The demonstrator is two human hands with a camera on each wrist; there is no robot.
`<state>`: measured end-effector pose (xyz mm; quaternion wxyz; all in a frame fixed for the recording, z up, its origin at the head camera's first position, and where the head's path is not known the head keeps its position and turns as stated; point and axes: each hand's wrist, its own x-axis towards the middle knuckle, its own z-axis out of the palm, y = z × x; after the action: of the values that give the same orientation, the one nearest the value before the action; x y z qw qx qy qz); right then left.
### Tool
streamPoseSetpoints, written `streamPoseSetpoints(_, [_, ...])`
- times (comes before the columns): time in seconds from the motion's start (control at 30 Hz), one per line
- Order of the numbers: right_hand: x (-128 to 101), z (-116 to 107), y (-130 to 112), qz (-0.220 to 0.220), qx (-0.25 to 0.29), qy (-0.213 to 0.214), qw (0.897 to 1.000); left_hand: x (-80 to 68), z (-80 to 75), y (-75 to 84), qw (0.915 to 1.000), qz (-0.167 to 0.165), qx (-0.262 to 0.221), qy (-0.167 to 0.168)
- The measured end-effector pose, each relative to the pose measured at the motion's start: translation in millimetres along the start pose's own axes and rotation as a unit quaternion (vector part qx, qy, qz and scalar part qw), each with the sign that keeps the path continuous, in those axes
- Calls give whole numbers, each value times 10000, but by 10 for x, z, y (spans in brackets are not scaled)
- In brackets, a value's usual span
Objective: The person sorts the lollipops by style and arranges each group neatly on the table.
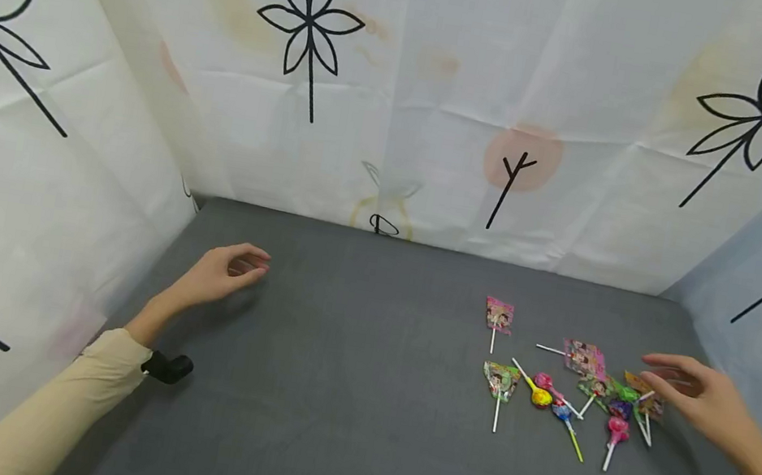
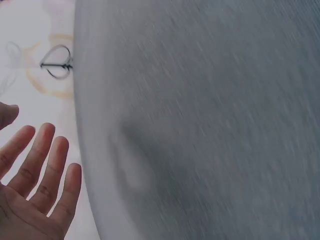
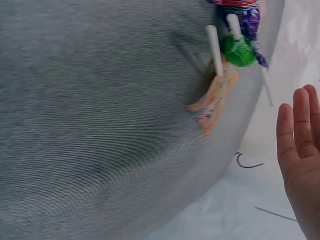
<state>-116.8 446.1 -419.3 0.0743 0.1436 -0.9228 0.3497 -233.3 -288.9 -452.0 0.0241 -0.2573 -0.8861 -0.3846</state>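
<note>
Several wrapped lollipops (image 1: 570, 381) with white sticks lie scattered on the grey cloth surface (image 1: 342, 396) at the right. My right hand (image 1: 687, 390) hovers just right of the pile, fingers relaxed over an orange-wrapped lollipop (image 3: 215, 100), holding nothing. In the right wrist view a green lollipop (image 3: 239, 50) lies beside that orange one, and my fingers (image 3: 300, 150) are straight. My left hand (image 1: 228, 272) hangs over the left part of the cloth with fingers loosely curled and empty; its fingers (image 2: 40, 170) are spread in the left wrist view.
White fabric walls (image 1: 402, 93) printed with black flowers and pink dots enclose the surface on the left, back and right. A pink square-wrapped lollipop (image 1: 498, 317) lies apart, nearest the back. Bare grey cloth lies between the two hands.
</note>
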Motion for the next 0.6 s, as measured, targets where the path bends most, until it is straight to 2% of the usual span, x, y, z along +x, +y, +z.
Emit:
streamPoseSetpoints(0.17, [-88, 1, 37, 289, -55, 60, 9995, 104, 129, 134, 9980, 145, -603, -127])
streamPoseSetpoints(0.33, [-131, 12, 77, 621, -280, 123, 9976, 271, 297, 285, 9923, 456, -1118, -288])
streamPoseSetpoints(0.43, [-161, 12, 90, 771, -303, 147, 9965, 387, 429, 404, 9888, 568, -1320, -409])
streamPoseSetpoints(0.6, [-217, -1, 104, 915, -345, 188, 9950, 594, 717, 603, 9851, 515, -1471, -723])
